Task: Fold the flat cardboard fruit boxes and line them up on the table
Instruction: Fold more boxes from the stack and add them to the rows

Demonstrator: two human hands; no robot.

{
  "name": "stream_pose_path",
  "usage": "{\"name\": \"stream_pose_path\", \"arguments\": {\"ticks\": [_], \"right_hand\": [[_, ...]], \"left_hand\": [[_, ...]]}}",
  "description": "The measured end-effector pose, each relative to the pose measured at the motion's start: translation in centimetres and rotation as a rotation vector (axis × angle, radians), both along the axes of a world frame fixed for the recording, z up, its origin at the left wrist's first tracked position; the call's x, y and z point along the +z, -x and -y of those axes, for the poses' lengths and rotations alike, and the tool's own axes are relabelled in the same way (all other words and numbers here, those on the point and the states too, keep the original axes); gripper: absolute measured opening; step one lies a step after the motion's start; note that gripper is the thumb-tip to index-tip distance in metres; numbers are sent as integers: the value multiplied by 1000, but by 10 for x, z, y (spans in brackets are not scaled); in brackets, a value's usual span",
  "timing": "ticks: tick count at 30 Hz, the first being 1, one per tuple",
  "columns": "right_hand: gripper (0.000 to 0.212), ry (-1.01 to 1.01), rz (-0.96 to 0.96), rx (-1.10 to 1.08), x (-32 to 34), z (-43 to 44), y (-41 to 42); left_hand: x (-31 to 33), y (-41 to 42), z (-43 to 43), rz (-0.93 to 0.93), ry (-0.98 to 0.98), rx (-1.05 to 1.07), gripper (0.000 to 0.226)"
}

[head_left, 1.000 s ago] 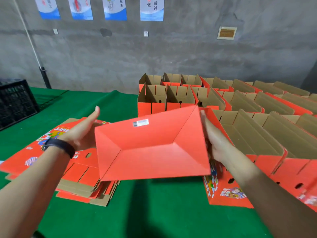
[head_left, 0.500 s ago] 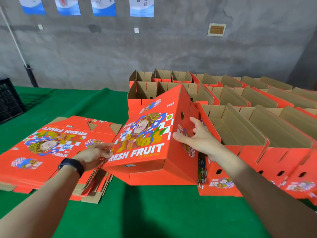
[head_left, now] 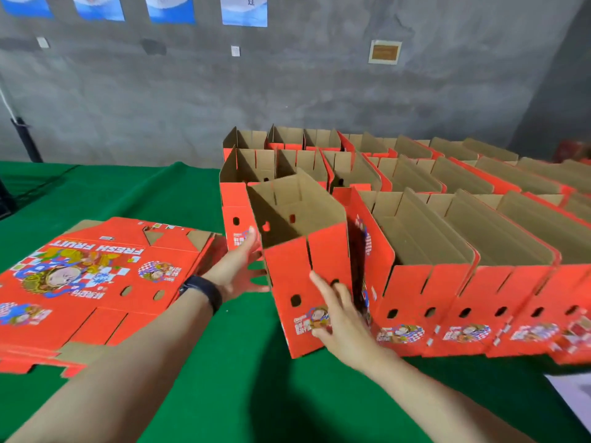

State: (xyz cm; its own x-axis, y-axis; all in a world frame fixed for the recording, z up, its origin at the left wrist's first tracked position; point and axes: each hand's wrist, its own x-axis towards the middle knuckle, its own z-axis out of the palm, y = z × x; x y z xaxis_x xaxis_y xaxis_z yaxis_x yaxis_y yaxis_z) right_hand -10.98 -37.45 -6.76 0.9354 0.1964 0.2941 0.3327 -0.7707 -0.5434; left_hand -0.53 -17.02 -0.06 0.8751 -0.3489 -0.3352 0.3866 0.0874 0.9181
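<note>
Against the folded box (head_left: 297, 273), left hand (head_left: 236, 273) and right hand (head_left: 342, 327) press flat-fingered; light stiff cardboard, probably best pushed at its walls.

A grey concrete wall (head_left: 287, 91) behind the far edge of the green-clothed surface (head_left: 128, 193) carries blue-and-white paper posters (head_left: 244, 11) and a small brown framed plaque (head_left: 384, 52). A white sheet (head_left: 575, 401) shows at the near right corner.

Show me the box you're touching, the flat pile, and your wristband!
box (head_left: 287, 270): head view, on its red front wall.
flat pile (head_left: 96, 276): head view, on the printed top sheet.
wristband (head_left: 201, 290): head view, on the black strap.
</note>
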Motion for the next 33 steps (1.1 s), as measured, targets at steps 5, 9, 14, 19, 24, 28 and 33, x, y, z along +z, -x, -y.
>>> {"name": "stream_pose_path", "arguments": {"ticks": [5, 9, 14, 19, 24, 28, 33], "right_hand": [[108, 215, -138, -31, -30, -7, 5], [108, 496, -36, -49, -23, -13, -4], [112, 625, 40, -76, -16, -1, -2], [115, 762, 74, -162, -14, 33, 11], [95, 703, 52, -158, -17, 33, 13], [76, 783, 93, -203, -1, 20, 17], [51, 723, 241, 3, 22, -16, 14]], "left_hand": [[17, 4, 12, 22, -101, -66, 104], [31, 8, 27, 88, -205, -52, 81], [27, 1, 43, 165, -268, -2, 19], [20, 5, 57, 162, -113, -98, 30], [23, 1, 57, 146, -49, -101, 27], [19, 2, 56, 140, -151, -152, 48], [16, 7, 55, 139, -84, -217, 82]]}}
